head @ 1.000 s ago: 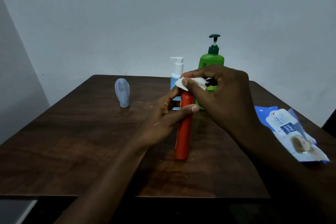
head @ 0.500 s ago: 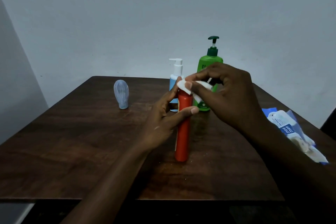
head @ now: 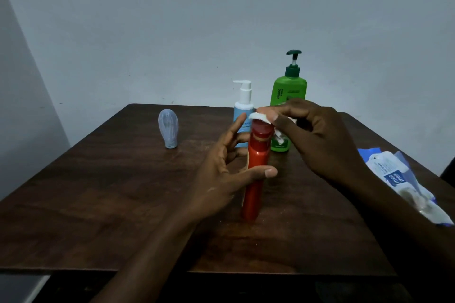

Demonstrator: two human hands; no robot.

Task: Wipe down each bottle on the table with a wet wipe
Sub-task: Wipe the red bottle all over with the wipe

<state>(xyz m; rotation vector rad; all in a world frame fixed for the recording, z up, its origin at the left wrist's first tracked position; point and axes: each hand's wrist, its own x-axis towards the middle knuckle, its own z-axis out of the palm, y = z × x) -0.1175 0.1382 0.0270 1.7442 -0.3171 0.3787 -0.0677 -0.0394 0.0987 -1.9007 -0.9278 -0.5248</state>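
Observation:
A tall red bottle (head: 254,179) stands upright on the dark wooden table (head: 110,192) in the middle. My left hand (head: 221,174) steadies it, thumb across its front and fingers behind. My right hand (head: 317,138) pinches a white wet wipe (head: 261,117) against the bottle's red cap. Behind stand a light blue pump bottle (head: 242,108) and a green pump bottle (head: 288,93), both partly hidden by my hands. A small pale blue bottle (head: 168,128) rests cap-down at the back left.
A blue and white pack of wet wipes (head: 403,182) lies at the table's right edge. A grey wall runs close behind the table. The table's front edge is near me.
My left hand's fingers have loosened and spread behind the red bottle. My right hand has shifted the wipe over the cap, which now shows below it.

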